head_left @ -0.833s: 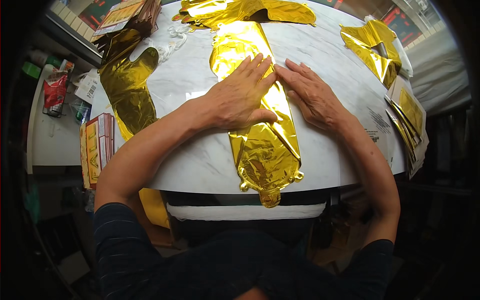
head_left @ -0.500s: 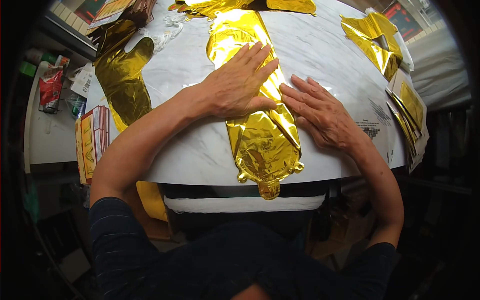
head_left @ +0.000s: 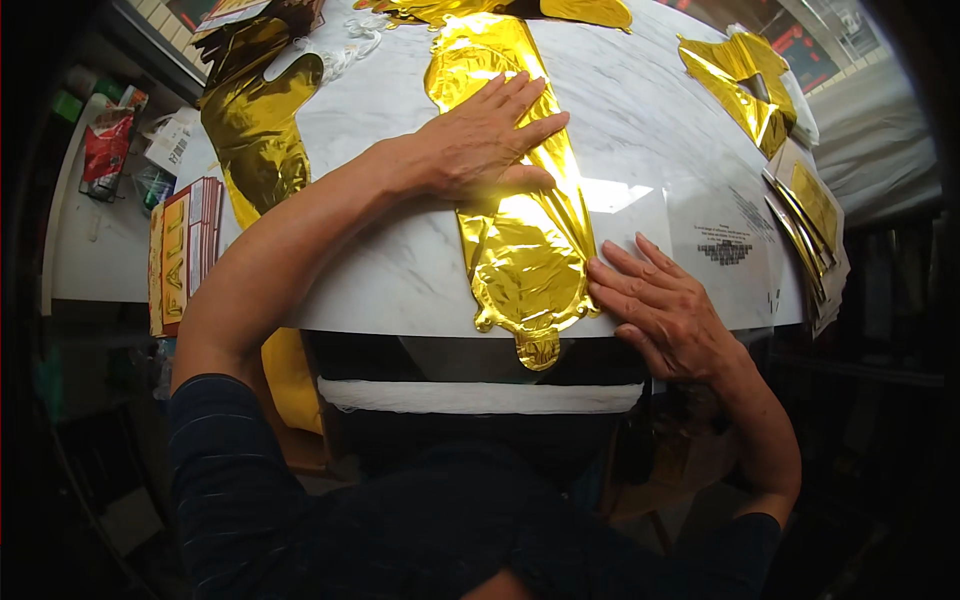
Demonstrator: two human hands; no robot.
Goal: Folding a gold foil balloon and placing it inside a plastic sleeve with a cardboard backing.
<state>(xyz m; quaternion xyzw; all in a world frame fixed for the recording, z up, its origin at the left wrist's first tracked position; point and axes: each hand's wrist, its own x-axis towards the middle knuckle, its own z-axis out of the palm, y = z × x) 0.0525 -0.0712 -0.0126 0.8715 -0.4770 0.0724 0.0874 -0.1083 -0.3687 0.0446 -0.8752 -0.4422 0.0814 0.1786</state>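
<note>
The table (head_left: 380, 270) is smooth and white, with grey veins as in marble, and its near edge is curved. On its middle lies the foil (head_left: 520, 240), a long, thin, shiny gold piece with many small creases and a rounded near end. At the left is the left foil (head_left: 262, 140), of the same gold material but darker and bent in shape. At the right there is a clear film (head_left: 700, 290), flat and glossy; beyond it, near the far right edge, the right foil (head_left: 740, 95) is folded and wrinkled.

The left hand (head_left: 490, 140) rests flat upon the foil, fingers spread and gripping nothing; the foil passes beneath it and extends both far and near. The right hand (head_left: 665, 310) is also unclenched, its fingertips at the foil's right edge, close to the near end. The foil's small round tab (head_left: 538, 350) reaches past the table edge.
</note>
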